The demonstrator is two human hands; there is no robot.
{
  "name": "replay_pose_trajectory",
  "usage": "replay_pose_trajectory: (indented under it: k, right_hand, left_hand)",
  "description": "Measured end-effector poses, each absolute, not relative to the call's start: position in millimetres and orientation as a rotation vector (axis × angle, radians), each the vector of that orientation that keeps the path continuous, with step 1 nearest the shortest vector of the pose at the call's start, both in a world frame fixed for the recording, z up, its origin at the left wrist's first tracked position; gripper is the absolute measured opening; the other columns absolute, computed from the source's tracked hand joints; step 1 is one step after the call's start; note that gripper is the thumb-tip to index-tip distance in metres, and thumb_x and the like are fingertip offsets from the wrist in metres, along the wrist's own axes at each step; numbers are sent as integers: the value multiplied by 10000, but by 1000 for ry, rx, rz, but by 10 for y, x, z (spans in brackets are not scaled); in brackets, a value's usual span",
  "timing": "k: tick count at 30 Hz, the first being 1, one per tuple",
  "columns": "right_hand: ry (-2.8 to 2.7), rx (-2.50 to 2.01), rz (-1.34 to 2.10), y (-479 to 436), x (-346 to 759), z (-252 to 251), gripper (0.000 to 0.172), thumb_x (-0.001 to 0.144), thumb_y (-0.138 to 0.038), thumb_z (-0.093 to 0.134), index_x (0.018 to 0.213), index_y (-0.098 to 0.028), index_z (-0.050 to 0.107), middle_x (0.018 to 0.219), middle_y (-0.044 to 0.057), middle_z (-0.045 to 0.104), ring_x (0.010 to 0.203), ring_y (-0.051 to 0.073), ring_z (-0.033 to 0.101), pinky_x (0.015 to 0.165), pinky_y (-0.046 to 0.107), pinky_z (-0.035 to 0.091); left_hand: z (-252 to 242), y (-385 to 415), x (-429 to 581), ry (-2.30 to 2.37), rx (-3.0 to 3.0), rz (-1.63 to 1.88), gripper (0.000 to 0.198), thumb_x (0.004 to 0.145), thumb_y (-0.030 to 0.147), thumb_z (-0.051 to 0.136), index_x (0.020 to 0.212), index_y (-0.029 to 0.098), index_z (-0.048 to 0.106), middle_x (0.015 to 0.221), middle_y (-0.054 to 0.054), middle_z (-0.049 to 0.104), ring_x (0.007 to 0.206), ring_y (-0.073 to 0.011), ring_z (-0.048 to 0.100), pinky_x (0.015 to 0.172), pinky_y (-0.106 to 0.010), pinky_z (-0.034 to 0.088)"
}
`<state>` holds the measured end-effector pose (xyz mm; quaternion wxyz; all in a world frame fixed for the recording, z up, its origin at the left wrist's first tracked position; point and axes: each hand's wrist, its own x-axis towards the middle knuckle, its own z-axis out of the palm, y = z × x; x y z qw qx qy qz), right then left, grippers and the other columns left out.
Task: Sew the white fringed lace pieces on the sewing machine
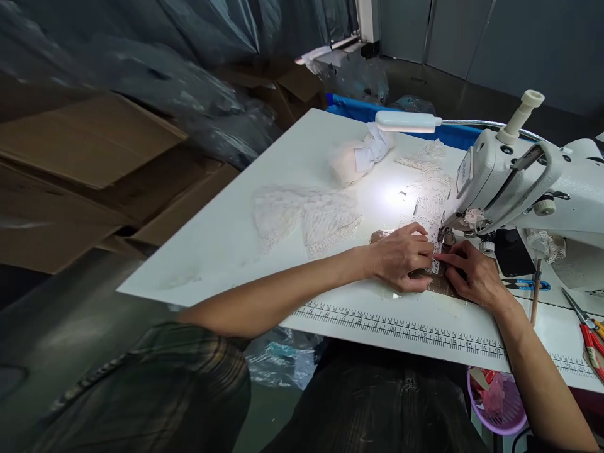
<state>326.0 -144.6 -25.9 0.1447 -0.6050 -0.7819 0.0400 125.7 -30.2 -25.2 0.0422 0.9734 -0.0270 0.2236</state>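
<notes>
A strip of white lace trim (429, 204) runs under the needle area of a white sewing machine (491, 170). My left hand (403, 258) rests at the left edge of the lace with its fingers curled down onto it. From the other side, my right hand (474, 274) reaches in, its thumb and index finger drawn together at the lace just in front of the presser foot (446, 236). A brown plate (443, 283) lies beneath both hands. The fingertips are partly hidden, so the exact hold is hard to make out.
Lace pieces (306, 214) and a bundle of pale fabric (361, 154) lie left on the white table (212, 264). A lamp (408, 121) shines from above. Right are a phone (514, 253), blue snips (527, 285) and red-handled scissors (587, 333). Cardboard boxes (89, 138) stand left.
</notes>
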Motion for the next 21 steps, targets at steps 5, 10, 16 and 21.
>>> replay_pose_trajectory:
  k: [5,10,16,21]
  right_hand:
    - [-2262,-1861,60,-1444,3218,-237,390,913,-323,466,1233,-293,687,1064,97,656,754,192,608,576,286,448]
    - [-2272,-1974,-3,-1414,3162,-231,405,918,-346,466,1270,-296,659,1064,109,659,680,185,586,528,277,373]
    - [-2243,-2100,48,-1408,3115,-191,422,938,-339,456,1333,-299,600,1125,115,636,664,170,578,534,272,370]
    - [-2311,-2121,3,-1430,3084,-152,433,967,-318,396,1361,-278,572,1161,114,629,731,169,607,582,266,430]
  left_hand:
    - [-260,-322,1220,-45,3007,713,231,849,366,560,836,199,719,862,-35,707,718,-169,602,1003,-430,407]
    - [-289,-291,1214,-28,3045,698,284,867,389,533,865,174,718,911,-64,712,768,-198,620,1000,-459,400]
    - [-312,-254,1215,-6,3070,642,321,874,404,522,969,162,712,979,-79,713,811,-216,631,1000,-475,394]
    - [-296,-232,1218,25,3082,554,349,891,420,499,1029,171,702,1057,-90,702,852,-223,633,1001,-469,396]
